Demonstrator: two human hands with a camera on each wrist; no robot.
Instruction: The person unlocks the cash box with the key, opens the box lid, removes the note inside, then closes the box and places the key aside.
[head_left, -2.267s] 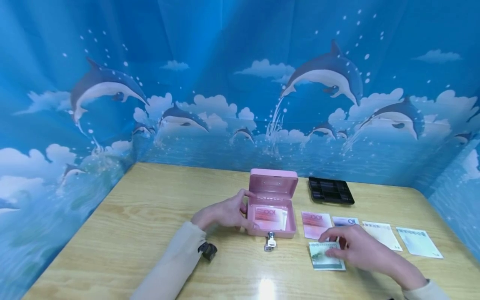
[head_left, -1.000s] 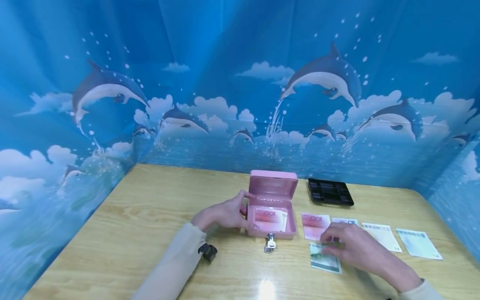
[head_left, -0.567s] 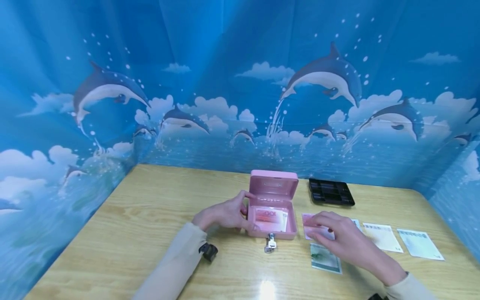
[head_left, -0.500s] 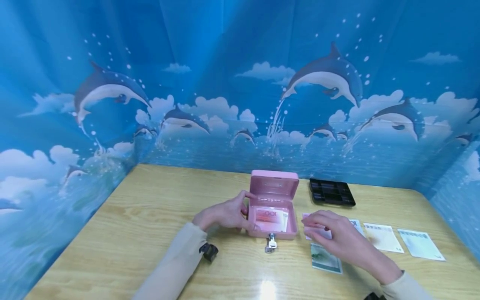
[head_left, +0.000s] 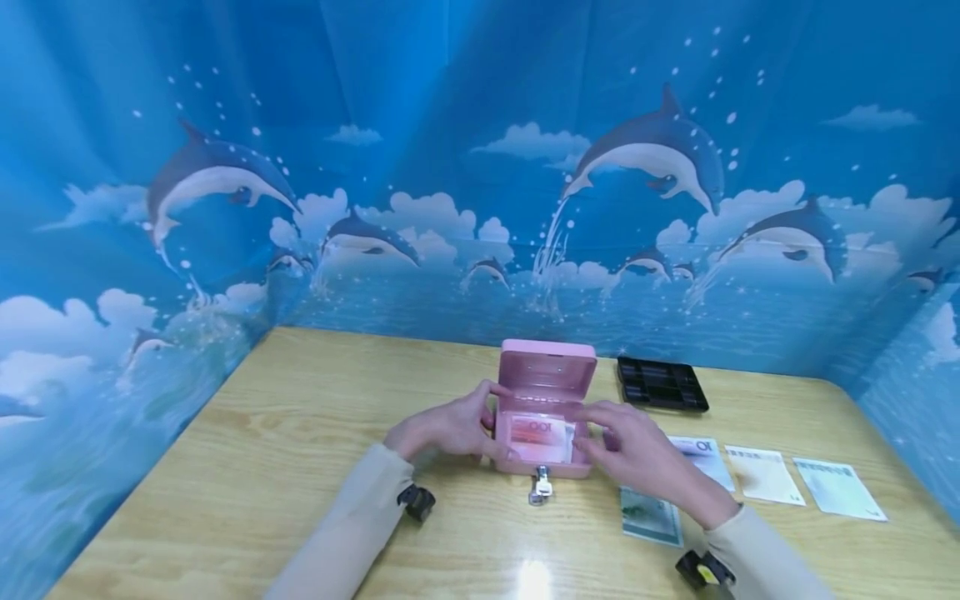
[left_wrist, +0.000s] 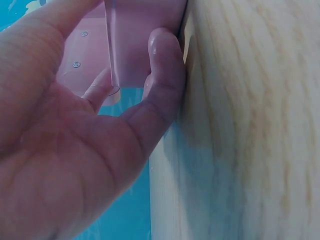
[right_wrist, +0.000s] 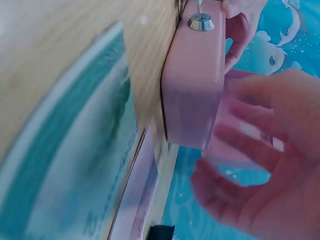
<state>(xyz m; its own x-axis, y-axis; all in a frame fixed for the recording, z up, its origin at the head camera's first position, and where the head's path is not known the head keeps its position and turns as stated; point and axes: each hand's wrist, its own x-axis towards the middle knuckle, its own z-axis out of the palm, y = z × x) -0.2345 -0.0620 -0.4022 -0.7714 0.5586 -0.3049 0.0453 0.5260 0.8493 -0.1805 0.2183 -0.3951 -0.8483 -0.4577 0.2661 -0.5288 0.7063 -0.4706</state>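
Note:
In the head view, a pink cash box (head_left: 551,471) stands with its lid up, a red 100 banknote (head_left: 536,437) lying inside. My left hand (head_left: 457,425) grips the box's left side, thumb at the front corner; in the left wrist view its fingers (left_wrist: 165,75) curl along the outer wall. Over the box's right side reaches my right hand (head_left: 637,450), thumb and forefinger apart; the right wrist view shows its fingers spread, slightly bent and blurred, with nothing visible between them. Keys (head_left: 542,485) hang from the front lock. A green banknote (head_left: 651,518) lies below the right hand.
To the right on the wooden table (head_left: 300,417) lie a bluish 10 note (head_left: 705,458), a pale note (head_left: 767,475) and a light green note (head_left: 840,489). A black compartment tray (head_left: 662,385) sits behind them. A dolphin-print cloth (head_left: 450,208) backs the table.
My right hand has moved from the green banknote, across the pink note, leftward to the cash box. The green note has shifted slightly. My left hand has stayed on the box.

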